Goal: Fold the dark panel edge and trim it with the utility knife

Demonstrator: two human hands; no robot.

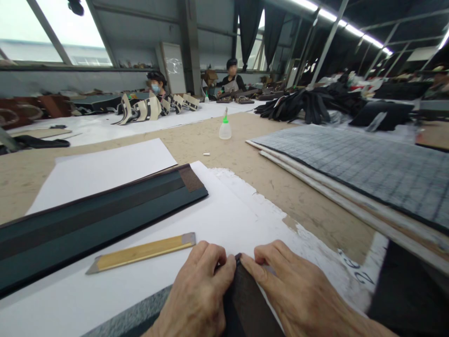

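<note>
A dark brown strip (250, 304), perhaps leather or coated cloth, runs from the bottom edge up between my hands to a narrow end. My left hand (199, 290) pinches that end with its fingers curled and the thumb against it. From the other side, my right hand (294, 281) presses a fingertip on the same end, its other fingers bent. A yellow flat tool with grey metal ends (143, 252) lies left of my hands. Beyond it rests a long dark green and brown panel (105, 210). A grey speckled slab (136, 311) shows partly beside my left wrist.
White paper (231, 206) with a torn right edge covers the tan table (196, 128). A green-topped squeeze bottle (225, 130) and a small white stub (206, 154) stand farther off. Layered grey boards (361, 164) lie at right. Two people (231, 79) are at the far tables.
</note>
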